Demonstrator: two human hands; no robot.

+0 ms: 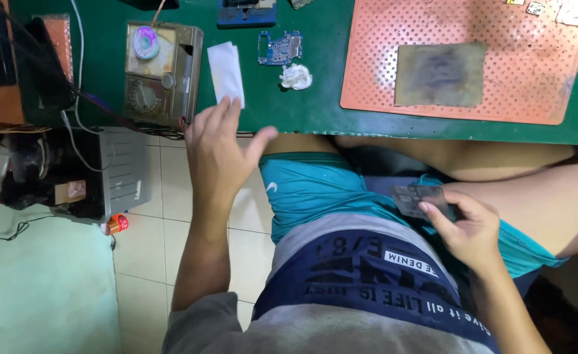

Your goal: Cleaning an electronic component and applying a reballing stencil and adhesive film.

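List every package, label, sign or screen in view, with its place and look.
Meter: table's left end, boxy, olive-grey, pale dial face, round knob.
Small box: lower shelf at left, brown with pale label.
Shirt patch: on the person's dark shirt, white rectangle.
No lit screens.

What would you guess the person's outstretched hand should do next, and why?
Probably ease the left hand forward onto the white paper slip: its fingertips already reach the slip's near end at the green table's edge, while the right hand grips a dark flat part.
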